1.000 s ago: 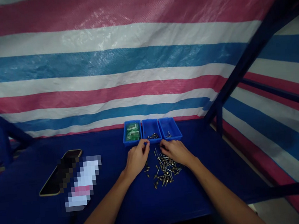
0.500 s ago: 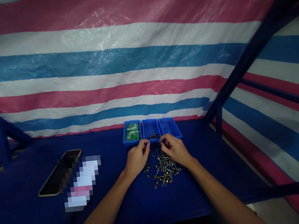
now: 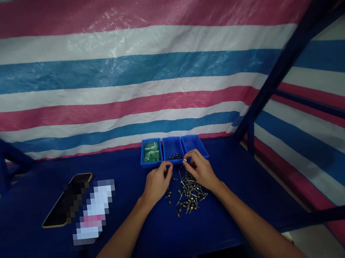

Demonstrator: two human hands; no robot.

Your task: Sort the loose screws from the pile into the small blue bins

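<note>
A small part (image 3: 185,160), probably light, stiff and slippery, best pinched at its thicker end, is clamped in the right hand's (image 3: 202,169) fingertips near the middle bin (image 3: 172,144), beyond the pile (image 3: 191,194). The left hand's (image 3: 159,183) fingertips meet; any hold cannot be told.

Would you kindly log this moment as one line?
left hand: pinched, contents unclear | right hand: pinching small metal part | nearby: metal-part pile, three blue bins
</note>
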